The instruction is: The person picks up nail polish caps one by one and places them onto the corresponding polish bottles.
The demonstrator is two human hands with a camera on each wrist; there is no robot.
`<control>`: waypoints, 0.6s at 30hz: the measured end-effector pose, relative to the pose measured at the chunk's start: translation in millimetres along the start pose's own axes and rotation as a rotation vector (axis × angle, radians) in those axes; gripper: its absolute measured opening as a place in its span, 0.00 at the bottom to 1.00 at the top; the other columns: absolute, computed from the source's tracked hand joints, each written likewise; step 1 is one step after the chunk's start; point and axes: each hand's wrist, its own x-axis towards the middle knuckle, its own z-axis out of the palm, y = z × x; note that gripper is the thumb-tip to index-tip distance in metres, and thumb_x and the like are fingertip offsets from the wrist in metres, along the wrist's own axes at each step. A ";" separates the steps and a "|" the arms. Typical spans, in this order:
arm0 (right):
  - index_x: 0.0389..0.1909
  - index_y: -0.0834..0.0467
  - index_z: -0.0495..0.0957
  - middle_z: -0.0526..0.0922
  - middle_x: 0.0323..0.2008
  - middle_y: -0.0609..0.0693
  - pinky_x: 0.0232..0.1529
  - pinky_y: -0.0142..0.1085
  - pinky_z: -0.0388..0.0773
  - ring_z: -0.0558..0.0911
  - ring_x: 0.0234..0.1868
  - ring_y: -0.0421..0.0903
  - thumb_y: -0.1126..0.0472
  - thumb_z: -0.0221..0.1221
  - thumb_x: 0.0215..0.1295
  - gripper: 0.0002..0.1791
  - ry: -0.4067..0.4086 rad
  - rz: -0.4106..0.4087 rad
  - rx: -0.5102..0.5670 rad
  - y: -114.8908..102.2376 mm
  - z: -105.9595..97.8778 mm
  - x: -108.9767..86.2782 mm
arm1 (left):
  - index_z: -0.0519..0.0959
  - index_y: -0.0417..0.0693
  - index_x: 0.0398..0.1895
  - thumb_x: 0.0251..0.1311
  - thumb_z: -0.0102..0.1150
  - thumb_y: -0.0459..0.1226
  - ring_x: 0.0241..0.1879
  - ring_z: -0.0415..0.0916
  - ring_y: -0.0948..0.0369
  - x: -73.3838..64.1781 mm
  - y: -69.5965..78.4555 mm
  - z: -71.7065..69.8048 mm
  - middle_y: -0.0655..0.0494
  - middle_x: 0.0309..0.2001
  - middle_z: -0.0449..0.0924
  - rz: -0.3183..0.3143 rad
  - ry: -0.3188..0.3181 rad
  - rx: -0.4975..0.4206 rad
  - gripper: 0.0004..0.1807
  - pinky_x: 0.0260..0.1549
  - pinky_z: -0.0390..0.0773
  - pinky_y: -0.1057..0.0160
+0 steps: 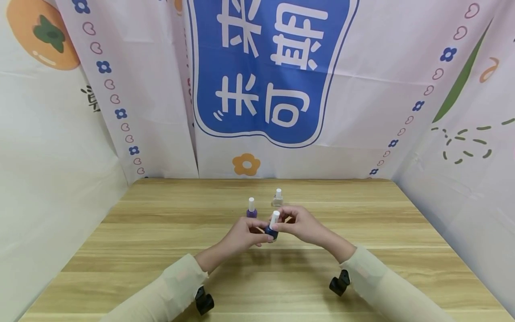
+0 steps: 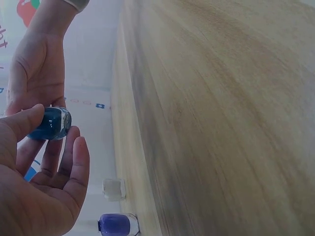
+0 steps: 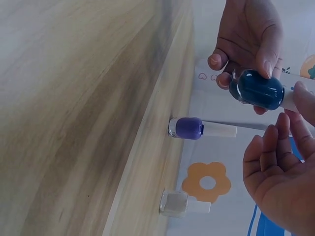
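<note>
Between both hands, lifted off the table, is a dark blue nail polish bottle [image 1: 271, 233] with a white cap [image 1: 275, 218], tilted slightly. My left hand [image 1: 240, 235] pinches its glass body between thumb and fingers. The right hand [image 1: 302, 225] grips the white cap with thumb and fingertips. In the right wrist view the bottle [image 3: 260, 89] looks teal, and its cap sits against the neck. A purple nail polish bottle [image 1: 251, 213] stands upright just beyond the left hand. Behind the right hand stands a clear nail polish bottle [image 1: 278, 200], also white-capped.
The wooden table [image 1: 161, 250] runs back to a printed cloth wall [image 1: 354, 129]. More cloth hangs at the left and right sides. A black wrist camera [image 1: 204, 302] hangs under the left sleeve, and another black camera [image 1: 339, 283] under the right.
</note>
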 end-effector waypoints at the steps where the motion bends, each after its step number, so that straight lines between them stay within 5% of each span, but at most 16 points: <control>1: 0.37 0.62 0.80 0.77 0.32 0.49 0.32 0.33 0.74 0.74 0.34 0.47 0.67 0.62 0.65 0.03 0.002 0.006 0.000 -4.7 -0.6 -1.7 | 0.84 0.37 0.46 0.56 0.69 0.33 0.35 0.81 0.57 0.6 -0.4 0.5 0.48 0.39 0.84 0.005 -0.001 -0.001 0.15 0.32 0.85 0.57; 11: 0.36 0.62 0.78 0.78 0.33 0.49 0.35 0.34 0.76 0.76 0.37 0.52 0.67 0.63 0.64 0.03 0.033 0.036 -0.008 -15.5 -4.7 -6.0 | 0.85 0.41 0.46 0.57 0.69 0.34 0.35 0.81 0.56 4.7 -1.6 4.2 0.52 0.39 0.84 0.032 0.013 0.008 0.14 0.35 0.83 0.53; 18: 0.38 0.61 0.79 0.79 0.34 0.49 0.36 0.36 0.76 0.76 0.39 0.54 0.65 0.63 0.64 0.05 0.068 0.057 -0.003 14.7 -4.7 1.9 | 0.83 0.39 0.45 0.57 0.68 0.33 0.34 0.81 0.58 8.9 -4.0 9.9 0.50 0.37 0.84 0.026 0.051 -0.002 0.13 0.33 0.84 0.56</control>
